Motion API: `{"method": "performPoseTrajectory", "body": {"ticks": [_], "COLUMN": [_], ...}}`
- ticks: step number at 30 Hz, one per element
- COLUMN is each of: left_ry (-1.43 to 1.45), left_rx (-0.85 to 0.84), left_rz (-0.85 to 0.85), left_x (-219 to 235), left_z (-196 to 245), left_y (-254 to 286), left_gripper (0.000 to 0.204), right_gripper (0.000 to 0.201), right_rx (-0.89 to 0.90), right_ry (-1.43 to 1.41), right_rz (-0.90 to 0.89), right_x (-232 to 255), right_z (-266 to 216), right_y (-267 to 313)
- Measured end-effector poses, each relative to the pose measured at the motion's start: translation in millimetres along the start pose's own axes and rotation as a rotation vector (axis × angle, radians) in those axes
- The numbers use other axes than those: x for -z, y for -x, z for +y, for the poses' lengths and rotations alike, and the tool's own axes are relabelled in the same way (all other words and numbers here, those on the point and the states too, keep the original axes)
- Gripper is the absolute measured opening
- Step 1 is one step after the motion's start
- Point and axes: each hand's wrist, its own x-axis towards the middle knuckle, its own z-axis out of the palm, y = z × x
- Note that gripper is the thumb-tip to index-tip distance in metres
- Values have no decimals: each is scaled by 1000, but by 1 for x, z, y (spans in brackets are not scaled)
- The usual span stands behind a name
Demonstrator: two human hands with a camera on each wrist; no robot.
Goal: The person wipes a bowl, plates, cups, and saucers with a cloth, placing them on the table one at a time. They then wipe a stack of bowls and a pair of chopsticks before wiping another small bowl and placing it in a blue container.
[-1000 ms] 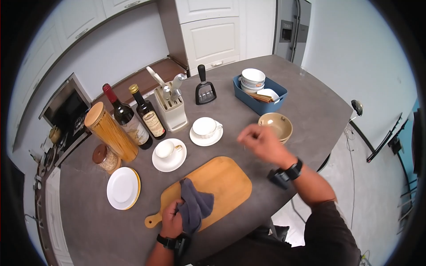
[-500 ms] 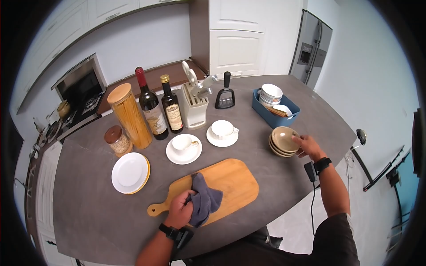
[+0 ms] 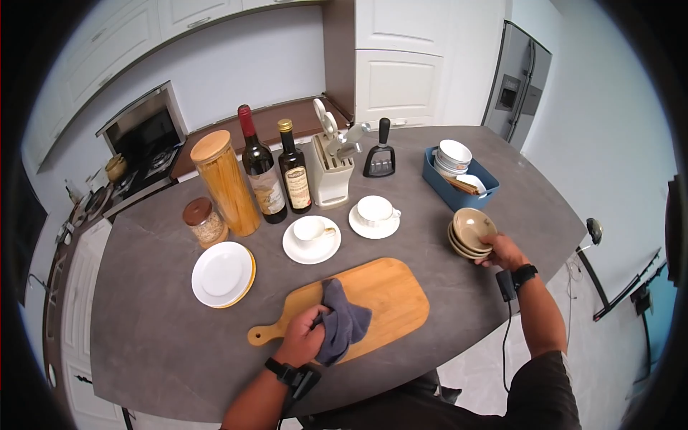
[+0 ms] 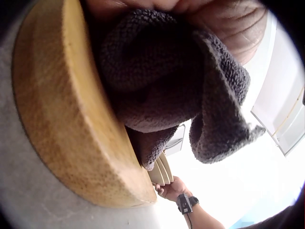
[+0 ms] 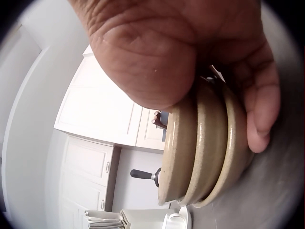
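Observation:
My left hand [image 3: 304, 337] grips a crumpled dark grey towel [image 3: 347, 322] over the wooden cutting board [image 3: 390, 294]. In the left wrist view, the towel [image 4: 157, 71] bunches below the palm, close against the board's face [image 4: 90, 119]. Over on the right, my right hand [image 3: 506, 252] holds a nested stack of three beige bowls [image 3: 473, 228] by the near right side. The right wrist view shows the thumb side of the hand [image 5: 147, 57] at the top bowl's rim [image 5: 178, 152], while fingers [image 5: 264, 105] reach round to the bottom bowl. The thumb's tip is hidden there.
A blue basket [image 3: 448, 192] with bowls stands behind the beige stack. Two white cups [image 3: 310, 229] [image 3: 375, 209] on saucers sit beyond the board. Stacked plates [image 3: 222, 274], jars, two bottles [image 3: 265, 179], a knife block [image 3: 331, 179] and a black-handled tool [image 3: 380, 161] line the left and back.
My right hand has moved right, from in front of the beige bowls to their near right side, and now grips them. The left hand keeps its hold on the towel. The head view has shifted.

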Motion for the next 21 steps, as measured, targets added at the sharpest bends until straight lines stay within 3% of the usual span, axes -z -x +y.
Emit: {"method": "performPoseTrajectory", "body": {"ticks": [10,21], "left_ry": [-13,-13], "left_rx": [-21,-16], "left_rz": [-14,-38], "left_x": [1,1], "left_z": [-5,2], "left_y": [-1,-1], "left_gripper": [16,15], "right_gripper": [39,39], "right_rx": [19,31], "right_ry": [-179,-187], "right_rz": [-23,28], "right_x": [-4,-48], "right_z": [7,-16], "right_y": [-4,-25]}}
